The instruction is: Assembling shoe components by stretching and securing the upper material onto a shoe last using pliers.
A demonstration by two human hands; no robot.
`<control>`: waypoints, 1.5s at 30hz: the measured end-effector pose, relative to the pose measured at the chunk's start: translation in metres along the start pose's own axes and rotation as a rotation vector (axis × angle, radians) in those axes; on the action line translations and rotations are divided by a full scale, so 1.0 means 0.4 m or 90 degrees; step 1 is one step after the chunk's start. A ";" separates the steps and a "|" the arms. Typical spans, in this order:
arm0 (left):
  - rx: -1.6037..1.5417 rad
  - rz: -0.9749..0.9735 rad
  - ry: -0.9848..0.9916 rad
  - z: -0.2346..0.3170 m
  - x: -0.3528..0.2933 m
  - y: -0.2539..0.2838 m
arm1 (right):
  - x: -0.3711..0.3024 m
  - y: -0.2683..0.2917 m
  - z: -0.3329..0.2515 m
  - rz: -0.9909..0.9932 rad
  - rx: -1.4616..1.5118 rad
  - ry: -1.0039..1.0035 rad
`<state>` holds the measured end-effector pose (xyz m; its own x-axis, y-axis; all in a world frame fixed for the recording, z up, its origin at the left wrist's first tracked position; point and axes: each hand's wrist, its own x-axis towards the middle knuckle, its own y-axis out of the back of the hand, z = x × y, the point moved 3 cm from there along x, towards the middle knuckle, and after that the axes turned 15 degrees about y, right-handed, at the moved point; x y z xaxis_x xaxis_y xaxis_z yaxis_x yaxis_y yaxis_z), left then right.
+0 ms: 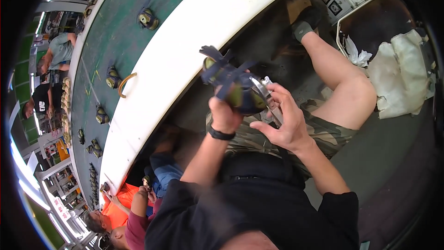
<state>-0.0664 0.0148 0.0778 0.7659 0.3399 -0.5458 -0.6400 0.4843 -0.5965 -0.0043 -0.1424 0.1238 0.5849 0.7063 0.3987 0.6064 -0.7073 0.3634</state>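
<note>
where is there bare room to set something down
The white ledge is bare from the curved tan strip to the picture's top, beside the green belt. The belt has a gap between the topmost olive piece and the one beside the strip. Its lower end is crowded with pieces.

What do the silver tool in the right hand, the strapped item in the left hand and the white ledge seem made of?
Silver tool: probably polished metal, from its bright highlights.
Strapped item: perhaps matte leather or fabric, judging by its dull, dark straps; blur leaves this open.
White ledge: possibly plastic or laminate, given its smooth, pale surface.
</note>
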 end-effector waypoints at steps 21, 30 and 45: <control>-0.111 -0.342 0.356 -0.120 0.006 0.050 | 0.159 0.060 0.163 0.086 0.229 -0.194; -0.101 -0.392 0.370 -0.136 0.006 0.057 | 0.129 0.051 0.178 0.140 0.225 -0.224; -0.053 0.014 0.067 -0.082 0.088 -0.024 | -0.008 0.011 0.116 -0.049 -0.095 -0.246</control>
<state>-0.0355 -0.0043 0.0450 0.7440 0.2603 -0.6154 -0.6624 0.4084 -0.6281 0.0215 -0.1462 0.0851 0.7172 0.6962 0.0309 0.5881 -0.6285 0.5090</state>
